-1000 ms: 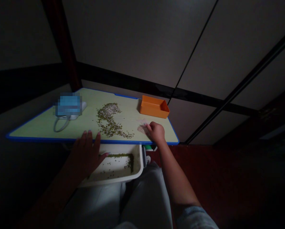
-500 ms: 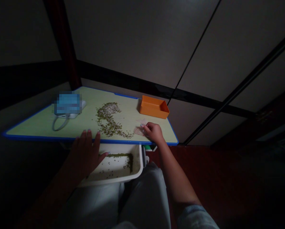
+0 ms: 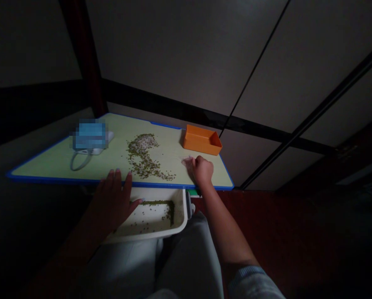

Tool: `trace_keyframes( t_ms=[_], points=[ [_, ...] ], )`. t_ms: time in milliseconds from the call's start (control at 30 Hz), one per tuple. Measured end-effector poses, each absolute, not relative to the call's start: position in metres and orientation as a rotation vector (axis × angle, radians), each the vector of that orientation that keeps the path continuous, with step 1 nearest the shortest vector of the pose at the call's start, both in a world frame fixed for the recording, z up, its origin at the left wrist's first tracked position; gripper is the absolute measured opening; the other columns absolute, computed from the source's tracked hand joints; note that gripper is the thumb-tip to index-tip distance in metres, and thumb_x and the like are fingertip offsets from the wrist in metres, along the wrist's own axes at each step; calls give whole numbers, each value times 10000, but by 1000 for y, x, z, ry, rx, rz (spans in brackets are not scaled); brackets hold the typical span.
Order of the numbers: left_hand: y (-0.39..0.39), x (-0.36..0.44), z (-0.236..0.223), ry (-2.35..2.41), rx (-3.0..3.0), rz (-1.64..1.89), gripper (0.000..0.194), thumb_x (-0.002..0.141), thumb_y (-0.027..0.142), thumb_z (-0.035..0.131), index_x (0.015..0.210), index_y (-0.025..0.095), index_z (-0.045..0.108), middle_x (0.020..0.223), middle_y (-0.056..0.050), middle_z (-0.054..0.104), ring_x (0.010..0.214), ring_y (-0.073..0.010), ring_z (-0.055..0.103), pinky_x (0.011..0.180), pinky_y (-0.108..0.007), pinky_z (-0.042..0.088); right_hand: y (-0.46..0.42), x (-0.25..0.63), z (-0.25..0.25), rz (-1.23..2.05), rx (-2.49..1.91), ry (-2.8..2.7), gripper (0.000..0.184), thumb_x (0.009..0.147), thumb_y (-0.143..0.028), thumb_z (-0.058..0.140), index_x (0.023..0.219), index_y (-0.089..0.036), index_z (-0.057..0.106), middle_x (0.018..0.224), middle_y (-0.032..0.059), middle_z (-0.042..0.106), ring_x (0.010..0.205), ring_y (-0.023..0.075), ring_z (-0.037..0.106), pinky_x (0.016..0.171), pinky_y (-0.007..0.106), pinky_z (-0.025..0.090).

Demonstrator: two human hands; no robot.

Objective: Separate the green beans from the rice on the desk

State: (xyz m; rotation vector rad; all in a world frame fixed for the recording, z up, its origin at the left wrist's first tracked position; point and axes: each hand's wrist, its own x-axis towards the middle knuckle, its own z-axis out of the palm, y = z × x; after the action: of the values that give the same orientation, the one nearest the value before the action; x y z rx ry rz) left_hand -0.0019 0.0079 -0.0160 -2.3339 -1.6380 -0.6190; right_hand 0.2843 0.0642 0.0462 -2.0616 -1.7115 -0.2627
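My left hand [image 3: 115, 199] lies with fingers spread over the table's near edge, its thumb reaching over a white bin [image 3: 157, 235]. My right hand [image 3: 202, 170] is closed above the right part of the tabletop. A thin, crumpled, pinkish see-through piece [image 3: 186, 161], like plastic film, shows at its fingers. The fingertips are partly hidden. Left of that hand lies a loose spread of small green and pale bits [image 3: 144, 160], like seeds or beans, too small to tell exactly.
An orange open box [image 3: 202, 140] stands at the table's back right. A blurred blue device with a looped grey strap [image 3: 80, 162] sits at the left. The pale table [image 3: 170, 143] has a blue rim. Green bits line the drawer-like bin. Cabinet panels [image 3: 179, 54] rise behind.
My right hand has closed more and turned slightly, and the see-through piece looks more gathered up under it. My left hand keeps its place.
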Motion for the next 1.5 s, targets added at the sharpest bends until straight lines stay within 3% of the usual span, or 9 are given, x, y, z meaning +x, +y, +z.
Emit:
trace_keyframes(
  t_ms=[467,1067,1500],
  points=[
    [7,-3,-20,-1592,-2329,-644,728,843,459,458,1432,53,321,1514,-363,309,1467,-484,225,1116,-653,295,84,266,45,-214,-1737,-2168,393,986,-481,467,845,-186,685,820,79,744,716,161,615,736,292,287],
    [7,-4,-19,-1605,-2334,-631,730,836,463,458,1428,55,333,1515,-339,331,1473,-466,227,1133,-624,279,62,294,44,12,-1626,-2145,310,937,-417,581,781,-183,712,711,30,714,630,131,543,797,278,305],
    [7,-4,-18,-1603,-2325,-563,742,843,480,442,1427,38,320,1504,-369,315,1457,-488,249,1115,-629,297,47,324,36,303,-1546,-1896,339,888,-407,603,649,-171,647,532,-21,562,521,105,447,556,234,287]
  ],
)
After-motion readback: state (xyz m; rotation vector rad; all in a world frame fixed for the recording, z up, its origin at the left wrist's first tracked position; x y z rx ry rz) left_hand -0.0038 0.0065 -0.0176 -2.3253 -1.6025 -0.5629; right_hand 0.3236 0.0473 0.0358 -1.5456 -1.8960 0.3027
